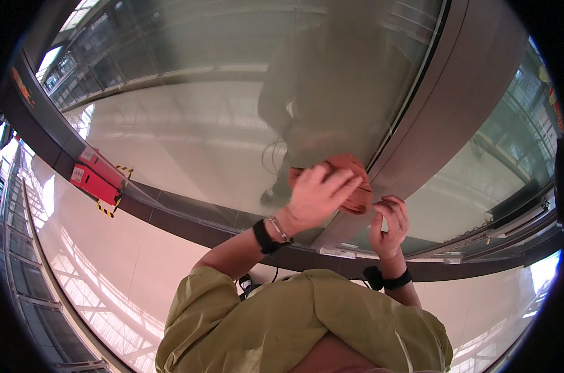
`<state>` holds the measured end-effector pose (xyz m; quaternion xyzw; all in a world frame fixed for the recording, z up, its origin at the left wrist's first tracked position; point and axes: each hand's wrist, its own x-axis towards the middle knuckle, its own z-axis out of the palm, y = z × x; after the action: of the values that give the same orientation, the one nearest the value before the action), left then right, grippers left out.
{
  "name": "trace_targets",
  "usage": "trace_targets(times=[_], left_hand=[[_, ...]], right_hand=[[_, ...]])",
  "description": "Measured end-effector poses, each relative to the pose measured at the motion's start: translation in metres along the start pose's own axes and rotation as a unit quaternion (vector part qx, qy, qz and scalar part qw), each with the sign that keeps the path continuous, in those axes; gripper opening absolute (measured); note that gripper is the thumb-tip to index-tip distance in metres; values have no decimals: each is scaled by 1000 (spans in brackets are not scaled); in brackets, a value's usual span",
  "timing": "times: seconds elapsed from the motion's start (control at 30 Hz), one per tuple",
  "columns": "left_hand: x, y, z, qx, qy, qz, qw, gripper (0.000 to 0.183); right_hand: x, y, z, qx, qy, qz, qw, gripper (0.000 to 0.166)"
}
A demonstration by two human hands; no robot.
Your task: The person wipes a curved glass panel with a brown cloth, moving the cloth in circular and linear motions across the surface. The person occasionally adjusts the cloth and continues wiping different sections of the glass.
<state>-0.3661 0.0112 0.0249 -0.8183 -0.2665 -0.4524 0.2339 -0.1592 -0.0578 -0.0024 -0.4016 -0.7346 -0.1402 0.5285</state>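
Observation:
My left hand (317,193) lies on a folded orange-red cloth (356,205), its fingers spread over the front of it. The cloth is against a large glass pane (193,116), at the pane's lower right beside a wide brown metal frame post (426,107). My right hand (390,221) is just right of the cloth, fingers loosely curled, with nothing seen in it and a gap between thumb and fingers. A dim reflection of a person shows in the glass. Black bands circle both wrists, and the left one also has a metal bracelet.
A red box (98,179) with black-and-yellow striped edging stands on the floor against the glass at left. Right of the post is another glass panel (473,186), with a chain (468,233) near its bottom. A dark base strip (179,224) borders the shiny pale floor (123,261). A railing (39,242) curves along the far left.

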Motion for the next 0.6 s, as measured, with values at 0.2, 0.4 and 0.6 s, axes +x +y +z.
trace_targets(times=[0.2,0.4,0.6], left_hand=[[70,-68,-60,33,192,-131,972,52],[18,-35,-13,-73,112,-157,978,43],[-73,3,24,-180,-120,-165,962,48]], right_hand=[[-11,7,-6,-25,-11,20,999,31],[-6,3,0,7,-19,29,999,30],[-8,1,4,10,-42,36,998,28]])
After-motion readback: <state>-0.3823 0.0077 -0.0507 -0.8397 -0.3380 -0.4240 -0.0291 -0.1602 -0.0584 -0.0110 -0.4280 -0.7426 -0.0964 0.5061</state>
